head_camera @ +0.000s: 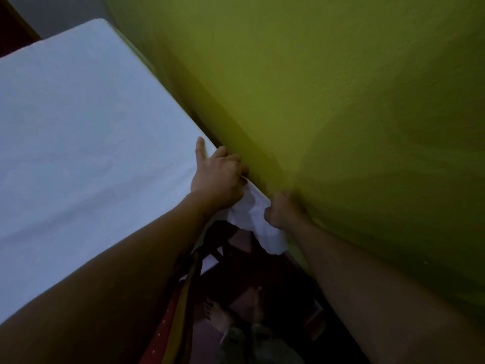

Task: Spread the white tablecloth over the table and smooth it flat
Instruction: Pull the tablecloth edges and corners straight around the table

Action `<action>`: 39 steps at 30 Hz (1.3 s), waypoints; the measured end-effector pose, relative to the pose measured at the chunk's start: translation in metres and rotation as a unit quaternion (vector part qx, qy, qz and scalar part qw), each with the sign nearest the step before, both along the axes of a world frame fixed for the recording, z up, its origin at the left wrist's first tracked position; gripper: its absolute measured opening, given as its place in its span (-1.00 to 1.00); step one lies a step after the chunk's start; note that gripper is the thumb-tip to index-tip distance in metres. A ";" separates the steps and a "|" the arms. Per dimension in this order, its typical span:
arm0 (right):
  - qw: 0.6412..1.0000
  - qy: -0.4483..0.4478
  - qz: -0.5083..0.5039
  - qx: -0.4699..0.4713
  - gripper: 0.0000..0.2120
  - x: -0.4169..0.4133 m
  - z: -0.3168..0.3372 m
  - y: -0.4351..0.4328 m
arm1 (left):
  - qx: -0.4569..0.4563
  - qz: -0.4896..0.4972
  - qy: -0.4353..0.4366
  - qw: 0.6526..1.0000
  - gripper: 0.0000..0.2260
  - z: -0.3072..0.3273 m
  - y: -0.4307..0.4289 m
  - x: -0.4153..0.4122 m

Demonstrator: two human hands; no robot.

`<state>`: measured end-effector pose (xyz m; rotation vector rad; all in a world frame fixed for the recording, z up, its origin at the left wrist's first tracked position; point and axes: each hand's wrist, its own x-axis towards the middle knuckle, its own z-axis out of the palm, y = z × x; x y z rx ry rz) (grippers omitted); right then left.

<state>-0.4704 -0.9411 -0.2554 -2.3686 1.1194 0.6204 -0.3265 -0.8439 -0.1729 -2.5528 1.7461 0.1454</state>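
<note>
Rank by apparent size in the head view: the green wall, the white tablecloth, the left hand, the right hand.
1. green wall: fills the most frame.
2. white tablecloth: somewhat less.
3. left hand, spread on the cloth at the table edge.
4. right hand, fisted on the bunched corner; its curl may explain the difference, so the hands' order is unsure.

We see the tablecloth (78, 122) as plain white with a cool bluish cast in the dim light and no print, and its bunched corner (258, 219) shows a brighter, cleaner white. Beside it we note the wall (341, 101), a solid olive yellow-green that darkens in its shadowed parts. Below, we make out a dark reddish-brown floor (275, 279), a hanging cloth (173, 319) in red with small pale dots next to a yellow-orange stripe, and grey-green trouser legs (252, 342).
</note>
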 end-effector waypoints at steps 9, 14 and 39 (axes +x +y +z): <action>0.997 0.076 -0.014 0.020 -0.73 -0.051 -0.021 0.012 | -0.008 0.005 0.011 1.000 -0.78 0.002 0.001 0.001; 0.991 0.124 0.011 0.051 -0.79 -0.050 -0.027 0.008 | -0.004 0.007 0.015 1.000 -0.77 0.002 0.000 0.000; 0.994 0.072 -0.050 0.063 -0.65 -0.047 -0.037 0.000 | -0.001 0.001 0.015 1.000 -0.74 0.000 0.002 0.002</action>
